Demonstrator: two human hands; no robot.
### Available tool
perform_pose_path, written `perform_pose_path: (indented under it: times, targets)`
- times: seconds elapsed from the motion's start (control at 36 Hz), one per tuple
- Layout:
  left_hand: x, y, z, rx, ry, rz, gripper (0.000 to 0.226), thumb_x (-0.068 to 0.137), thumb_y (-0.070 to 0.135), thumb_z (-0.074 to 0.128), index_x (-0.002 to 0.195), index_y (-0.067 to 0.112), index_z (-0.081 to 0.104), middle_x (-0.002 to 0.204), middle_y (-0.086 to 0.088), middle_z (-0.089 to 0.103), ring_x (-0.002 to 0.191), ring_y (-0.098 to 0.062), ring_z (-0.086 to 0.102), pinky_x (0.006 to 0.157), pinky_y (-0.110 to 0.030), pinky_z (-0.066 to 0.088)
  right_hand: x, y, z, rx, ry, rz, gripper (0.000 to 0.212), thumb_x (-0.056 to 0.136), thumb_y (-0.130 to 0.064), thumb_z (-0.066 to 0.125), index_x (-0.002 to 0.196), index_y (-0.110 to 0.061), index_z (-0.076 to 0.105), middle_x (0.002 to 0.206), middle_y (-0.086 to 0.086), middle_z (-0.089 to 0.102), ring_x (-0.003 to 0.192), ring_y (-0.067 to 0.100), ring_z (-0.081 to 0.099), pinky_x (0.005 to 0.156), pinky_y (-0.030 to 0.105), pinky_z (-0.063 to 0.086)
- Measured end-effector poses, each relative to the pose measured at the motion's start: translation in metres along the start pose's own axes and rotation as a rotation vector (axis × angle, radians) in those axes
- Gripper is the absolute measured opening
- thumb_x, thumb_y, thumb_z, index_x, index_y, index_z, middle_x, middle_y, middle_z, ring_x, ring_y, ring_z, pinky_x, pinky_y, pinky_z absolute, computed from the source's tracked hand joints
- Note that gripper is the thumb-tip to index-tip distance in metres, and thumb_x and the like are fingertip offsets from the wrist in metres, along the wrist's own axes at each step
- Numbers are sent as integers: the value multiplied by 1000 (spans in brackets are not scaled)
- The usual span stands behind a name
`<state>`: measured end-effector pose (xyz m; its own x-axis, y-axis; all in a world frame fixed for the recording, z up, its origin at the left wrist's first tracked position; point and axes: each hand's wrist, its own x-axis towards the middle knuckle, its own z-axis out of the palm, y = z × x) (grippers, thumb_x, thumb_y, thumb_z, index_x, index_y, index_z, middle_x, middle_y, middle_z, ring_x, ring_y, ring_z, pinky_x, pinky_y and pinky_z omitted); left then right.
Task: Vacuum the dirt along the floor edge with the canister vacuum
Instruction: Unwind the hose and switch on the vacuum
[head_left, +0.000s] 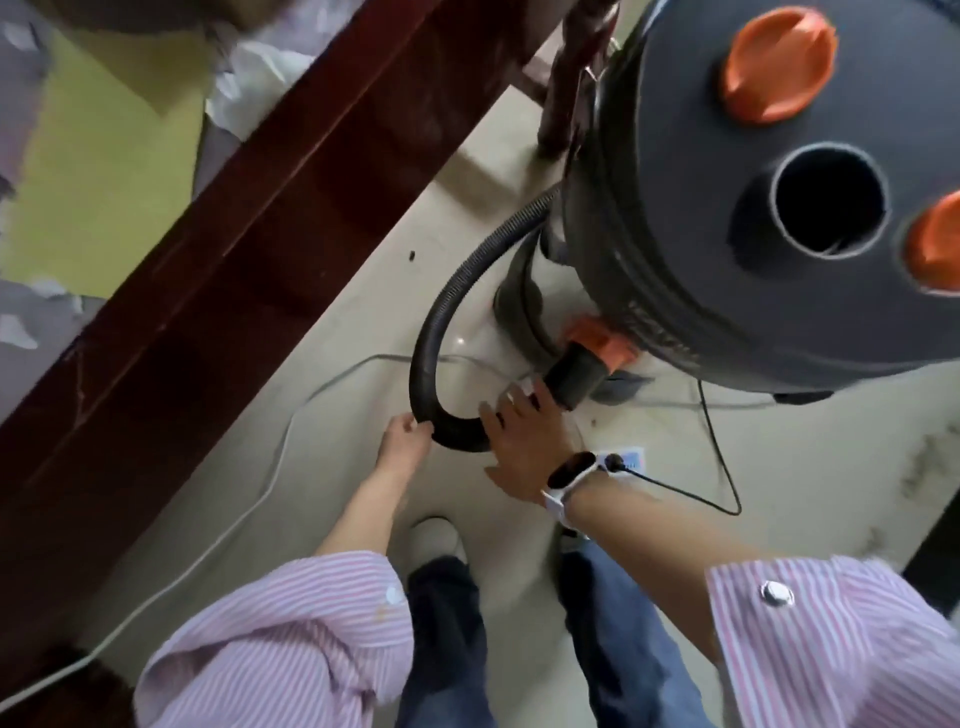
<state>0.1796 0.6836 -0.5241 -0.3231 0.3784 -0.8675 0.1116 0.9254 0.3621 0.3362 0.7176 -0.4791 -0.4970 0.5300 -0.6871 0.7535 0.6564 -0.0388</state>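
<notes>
Both hands meet the hose low, just ahead of the feet. Left hand (404, 435) grips the hose (447, 332) at the bottom of its loop; right hand (522, 441) rests spread over it nearer the cuff (576, 376). From there the hose arcs up and away behind the canister vacuum (753, 208), right of the hands. The nozzle end is hidden; the left hand is likely nearer to it.

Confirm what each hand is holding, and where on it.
Left hand grips the black hose at the bottom of its loop. Right hand rests on the hose near its cuff; its grip cannot be told.
</notes>
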Motion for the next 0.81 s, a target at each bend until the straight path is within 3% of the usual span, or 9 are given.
perform_pose_path:
  times: [0.06,0.11,0.17,0.25,0.33,0.44,0.56,0.69,0.81]
  targets:
    - [19,-17,3,-72,-31,-55,55,98,22,48,147,8,28,145,-14,39,128,-28,42,106,-42,40,13,-10,6,-74,19,41,55,99,-31,39,146,-5,27,142,17,42,133,36,35,115,52,10]
    - [33,-30,7,-155,-71,-107,60,98,29,48,149,11,23,147,-7,36,131,-27,39,103,-40,40,22,-13,12,-50,111,50,38,99,-21,36,133,-7,44,129,14,53,121,33,46,109,49,22]
    - [38,-35,13,-307,-122,-174,56,97,35,50,144,12,29,134,0,39,123,-25,44,95,-39,43,21,-10,16,-25,220,36,25,87,-26,58,107,-11,61,102,11,65,98,30,58,94,43,39]
    - [38,-27,15,-710,-226,-263,44,93,38,56,126,12,44,120,-7,53,101,-25,59,83,-39,51,12,1,32,53,396,16,42,56,-40,80,87,-14,68,75,4,65,71,26,62,78,37,46]
    - [32,-11,11,-1062,-178,-286,37,91,34,61,114,7,50,105,-11,57,86,-24,64,71,-40,53,2,4,32,201,457,-27,44,66,-46,72,95,-12,68,80,5,67,76,28,64,86,39,48]
    - [3,0,1,-1014,-78,-207,24,93,16,59,111,7,46,84,-10,57,69,-22,62,63,-35,55,-8,-1,18,544,405,67,40,85,-35,36,83,-14,69,77,5,70,74,30,64,81,36,44]
    - [-31,-3,-23,-744,-122,-5,28,87,1,61,103,14,42,98,-9,59,83,-22,62,86,-44,49,-16,0,-12,1036,344,254,32,99,-19,41,103,-3,68,107,12,69,100,29,62,92,35,44]
    - [-75,-7,-34,-472,-173,127,43,78,-2,72,104,21,46,105,-9,61,100,-24,62,94,-44,51,1,-7,-61,1593,151,374,42,100,-37,41,118,-4,60,121,11,63,104,20,60,98,37,45]
    - [-111,-8,-20,-290,-190,255,57,74,2,77,116,19,43,100,6,60,93,-2,58,79,-14,47,14,-17,-99,1874,-9,250,35,98,-47,43,112,-17,55,106,2,64,88,11,60,82,27,47]
